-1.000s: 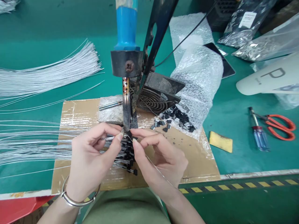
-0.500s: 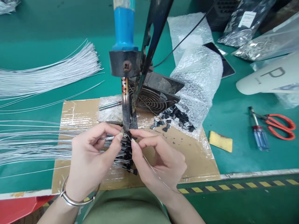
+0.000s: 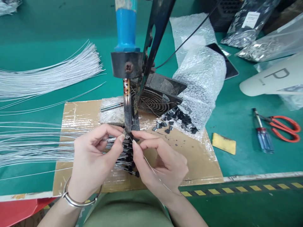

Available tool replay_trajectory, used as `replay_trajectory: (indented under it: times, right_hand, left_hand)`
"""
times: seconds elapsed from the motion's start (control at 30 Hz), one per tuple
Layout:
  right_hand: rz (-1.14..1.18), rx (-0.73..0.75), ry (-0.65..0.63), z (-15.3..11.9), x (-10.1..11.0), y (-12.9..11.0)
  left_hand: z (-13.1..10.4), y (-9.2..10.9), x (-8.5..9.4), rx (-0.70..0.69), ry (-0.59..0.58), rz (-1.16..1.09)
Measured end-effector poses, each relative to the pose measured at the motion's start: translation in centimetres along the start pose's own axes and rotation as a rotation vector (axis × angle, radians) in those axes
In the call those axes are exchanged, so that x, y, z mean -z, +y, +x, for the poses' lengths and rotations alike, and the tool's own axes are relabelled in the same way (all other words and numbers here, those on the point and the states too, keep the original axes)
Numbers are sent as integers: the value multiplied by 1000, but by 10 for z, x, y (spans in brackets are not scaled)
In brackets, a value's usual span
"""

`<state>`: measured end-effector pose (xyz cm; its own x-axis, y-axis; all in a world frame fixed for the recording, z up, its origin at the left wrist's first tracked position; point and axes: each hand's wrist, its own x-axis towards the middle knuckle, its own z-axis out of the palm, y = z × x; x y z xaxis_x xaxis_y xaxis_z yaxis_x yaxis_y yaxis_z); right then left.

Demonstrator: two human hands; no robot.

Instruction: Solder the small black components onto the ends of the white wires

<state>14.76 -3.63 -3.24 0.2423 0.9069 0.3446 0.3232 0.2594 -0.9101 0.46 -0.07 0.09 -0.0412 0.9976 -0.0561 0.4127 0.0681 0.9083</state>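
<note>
Under the tip of a blue-handled soldering iron [image 3: 127, 34], my left hand [image 3: 96, 157] pinches something small, apparently a wire end, between thumb and index finger. My right hand [image 3: 161, 160] is closed on a thin solder wire [image 3: 153, 171], which trails back over the palm to the wrist. The fingertips of both hands nearly meet at the iron's tip. Below them, a row of black connectors [image 3: 130, 157] with white wires [image 3: 35, 143] attached lies on cardboard [image 3: 196, 164]. The exact contact at the tip is too small to make out.
A black fan [image 3: 156, 99] stands behind the iron. Small black parts [image 3: 181, 118] spill from bubble wrap [image 3: 201, 75]. A yellow sponge [image 3: 223, 143], screwdriver [image 3: 264, 135] and red-handled pliers [image 3: 285, 127] lie right. A wire bundle [image 3: 52, 77] lies back left; the iron's black stand [image 3: 156, 34] slants overhead.
Both hands hold nearly the same place at the iron's tip. My right thumb has shifted very slightly to the left.
</note>
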Motion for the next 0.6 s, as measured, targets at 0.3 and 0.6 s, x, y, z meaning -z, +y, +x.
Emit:
replay_trajectory:
  times: [0.3,0.6]
  right_hand:
    - [14,2,13,0,-1,0]
    - [23,14,10,0,0,3]
  left_hand:
    - [-3,0,2,-4,7,-1]
    - [-1,-2,2,-13,-9,15]
